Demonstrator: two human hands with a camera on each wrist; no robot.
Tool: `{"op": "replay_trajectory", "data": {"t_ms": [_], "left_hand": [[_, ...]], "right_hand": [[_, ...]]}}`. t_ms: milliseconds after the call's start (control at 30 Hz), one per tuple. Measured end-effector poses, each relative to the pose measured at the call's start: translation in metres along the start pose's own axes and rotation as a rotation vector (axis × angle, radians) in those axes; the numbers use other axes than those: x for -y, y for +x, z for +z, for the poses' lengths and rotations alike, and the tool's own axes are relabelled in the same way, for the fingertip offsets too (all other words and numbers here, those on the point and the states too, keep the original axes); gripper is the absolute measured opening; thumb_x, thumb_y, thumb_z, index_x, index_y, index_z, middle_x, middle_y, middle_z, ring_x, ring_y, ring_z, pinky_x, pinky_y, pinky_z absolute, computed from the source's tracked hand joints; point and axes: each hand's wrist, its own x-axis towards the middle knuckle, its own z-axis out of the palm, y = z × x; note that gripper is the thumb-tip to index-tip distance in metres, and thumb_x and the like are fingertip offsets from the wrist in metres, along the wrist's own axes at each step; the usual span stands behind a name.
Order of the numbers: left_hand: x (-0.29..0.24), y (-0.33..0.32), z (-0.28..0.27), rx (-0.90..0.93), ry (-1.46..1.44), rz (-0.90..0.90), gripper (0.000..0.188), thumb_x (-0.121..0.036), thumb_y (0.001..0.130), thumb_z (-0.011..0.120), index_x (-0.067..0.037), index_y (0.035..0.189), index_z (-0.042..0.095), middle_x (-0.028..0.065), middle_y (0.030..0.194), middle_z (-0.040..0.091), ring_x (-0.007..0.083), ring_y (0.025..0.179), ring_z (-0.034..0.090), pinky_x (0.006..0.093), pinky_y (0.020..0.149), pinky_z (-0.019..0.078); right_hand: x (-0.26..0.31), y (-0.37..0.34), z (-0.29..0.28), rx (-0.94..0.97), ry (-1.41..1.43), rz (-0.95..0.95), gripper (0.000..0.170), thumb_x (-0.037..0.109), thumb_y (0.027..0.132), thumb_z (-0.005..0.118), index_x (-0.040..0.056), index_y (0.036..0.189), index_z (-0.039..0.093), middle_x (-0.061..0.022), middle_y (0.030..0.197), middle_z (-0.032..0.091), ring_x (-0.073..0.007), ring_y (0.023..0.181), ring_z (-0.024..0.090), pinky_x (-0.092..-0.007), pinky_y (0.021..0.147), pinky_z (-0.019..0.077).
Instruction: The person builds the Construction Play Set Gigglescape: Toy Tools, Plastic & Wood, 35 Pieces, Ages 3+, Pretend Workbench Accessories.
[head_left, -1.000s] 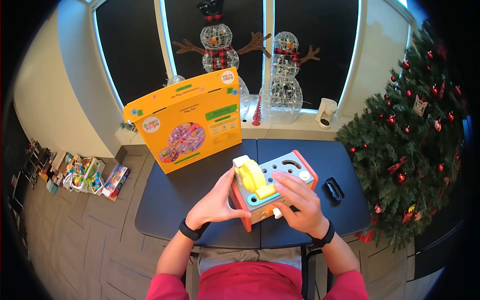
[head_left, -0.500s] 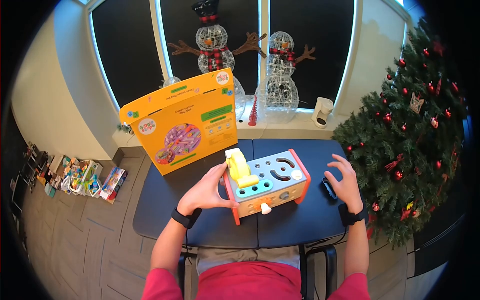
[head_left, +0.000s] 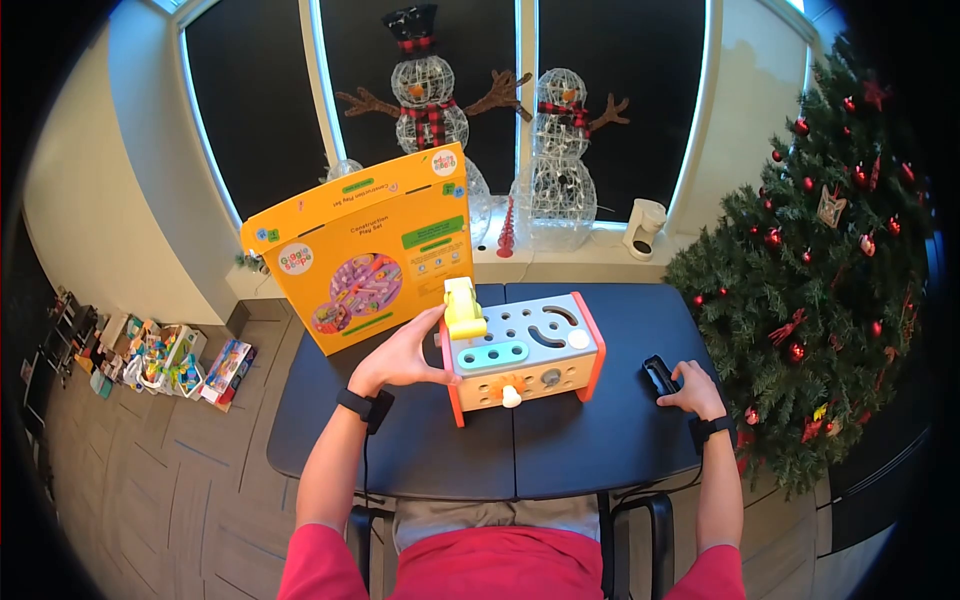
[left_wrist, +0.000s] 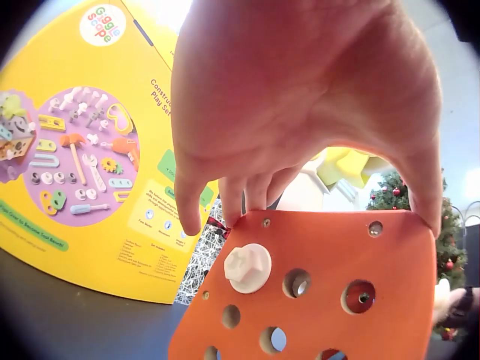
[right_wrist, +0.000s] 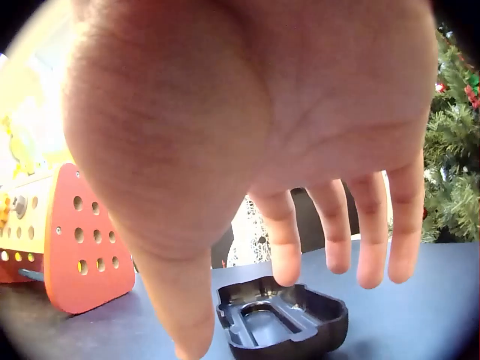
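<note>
A toy workbench [head_left: 560,372] with red ends stands on the dark table, a yellow piece [head_left: 463,308] and a teal strip [head_left: 492,355] on its top. The left hand [head_left: 405,355] grips its left end, thumb at the front corner; in the left wrist view the fingers meet the edge of the orange-red end panel [left_wrist: 390,262], which holds a white bolt [left_wrist: 248,268]. At the table's right side, the right hand [head_left: 697,390] is at a black tray [head_left: 657,372]. In the right wrist view its fingers extend above and beside the tray [right_wrist: 289,341]; contact is unclear.
A yellow box [head_left: 375,240] stands behind the workbench on the left. Wire snowmen [head_left: 558,190] and a white appliance [head_left: 644,228] are on the sill. A decorated tree [head_left: 815,290] borders the table's right side. Toys [head_left: 165,355] lie on the floor at left.
The right hand has left the workbench top and moved right to the black tray. The workbench has turned to face front and shifted slightly left, the left hand still gripping its end.
</note>
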Motion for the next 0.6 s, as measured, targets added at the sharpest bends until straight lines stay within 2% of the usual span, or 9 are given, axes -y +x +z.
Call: {"op": "replay_trajectory", "data": {"t_ms": [100,167,233,300,433,500,533,600], "left_hand": [[0.003,0.006,-0.003,-0.017,0.016,-0.005,0.110,-0.041,0.064,0.095,-0.002,0.153,0.044,0.0183,0.151,0.052,0.0313,0.145,0.045,0.0418,0.123,0.0322],[0.001,0.009,-0.006,0.015,-0.005,-0.041,0.120,-0.041,0.064,0.095,0.003,0.158,0.035,0.0223,0.160,0.042,0.0328,0.151,0.037,0.0413,0.125,0.0296],[0.003,0.009,-0.007,0.020,-0.011,-0.029,0.119,-0.041,0.065,0.095,0.003,0.158,0.034,0.0222,0.161,0.041,0.0326,0.152,0.036,0.0411,0.126,0.0288],[0.004,0.010,-0.007,0.025,-0.017,-0.019,0.119,-0.040,0.067,0.095,0.002,0.159,0.034,0.0222,0.161,0.040,0.0324,0.153,0.035,0.0410,0.126,0.0280],[0.003,0.007,-0.008,0.024,-0.024,0.025,0.119,-0.040,0.068,0.094,0.001,0.161,0.031,0.0221,0.164,0.038,0.0326,0.154,0.033,0.0407,0.127,0.0260],[0.003,0.002,-0.009,0.022,-0.013,0.028,0.120,-0.041,0.068,0.095,0.000,0.161,0.030,0.0220,0.164,0.037,0.0327,0.155,0.032,0.0406,0.127,0.0258],[0.004,-0.002,-0.010,-0.046,0.019,0.009,0.115,-0.039,0.069,0.094,-0.001,0.160,0.034,0.0212,0.163,0.040,0.0324,0.154,0.034,0.0414,0.126,0.0268],[0.003,-0.010,-0.016,-0.114,0.050,-0.010,0.110,-0.038,0.070,0.094,-0.002,0.158,0.039,0.0204,0.162,0.042,0.0322,0.153,0.036,0.0421,0.126,0.0279]], "right_hand": [[-0.003,0.001,0.002,0.015,0.031,0.017,0.061,0.031,0.060,0.099,0.0096,0.101,0.060,-0.0118,0.110,0.061,-0.0373,0.110,0.062,-0.0457,0.091,0.0525],[-0.008,0.004,0.006,0.012,0.033,0.005,0.061,0.030,0.060,0.099,0.0092,0.101,0.060,-0.0122,0.109,0.061,-0.0372,0.108,0.062,-0.0453,0.090,0.0526],[-0.014,0.008,0.010,0.012,0.035,-0.009,0.060,0.029,0.060,0.100,0.0087,0.101,0.060,-0.0126,0.108,0.062,-0.0371,0.106,0.063,-0.0449,0.090,0.0527],[-0.018,0.012,0.012,0.046,0.059,-0.002,0.060,0.028,0.060,0.099,0.0069,0.101,0.061,-0.0147,0.113,0.064,-0.0362,0.112,0.061,-0.0439,0.094,0.0520],[-0.018,0.012,0.010,0.041,0.092,0.002,0.057,0.026,0.062,0.098,0.0057,0.100,0.061,-0.0155,0.109,0.066,-0.0358,0.110,0.062,-0.0440,0.093,0.0525],[-0.014,0.009,0.003,0.008,0.124,0.026,0.051,0.023,0.066,0.095,0.0051,0.100,0.061,-0.0168,0.107,0.066,-0.0367,0.107,0.063,-0.0447,0.092,0.0529],[-0.013,0.007,0.001,0.008,0.124,0.026,0.051,0.023,0.066,0.095,0.0051,0.100,0.061,-0.0168,0.107,0.066,-0.0367,0.107,0.063,-0.0447,0.092,0.0529],[-0.012,0.002,-0.006,-0.134,0.167,-0.036,0.043,0.016,0.069,0.087,0.0041,0.100,0.060,-0.0155,0.099,0.065,-0.0338,0.095,0.063,-0.0427,0.084,0.0533]]}}
